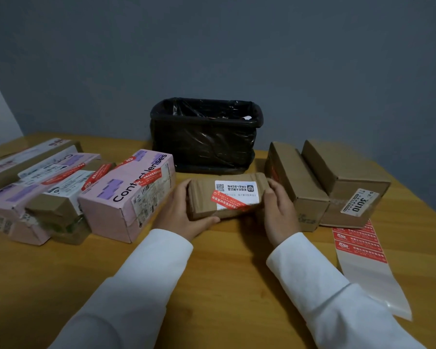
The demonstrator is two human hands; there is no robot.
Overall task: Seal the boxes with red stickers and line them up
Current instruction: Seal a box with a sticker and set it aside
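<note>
Brown box [227, 197], red sticker [230, 202], pink box [126, 190], black bin [204, 137].

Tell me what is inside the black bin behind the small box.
The black bin has a black bag as lining. Near its right rim a small pale scrap shows. The rest of the inside is dark and hidden.

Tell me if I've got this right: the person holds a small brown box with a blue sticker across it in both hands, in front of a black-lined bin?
Not quite. The sticker across the small brown box is red, not blue, as the head view shows. The rest holds: the left hand and right hand both hold the box, in front of the black-lined bin.
</note>
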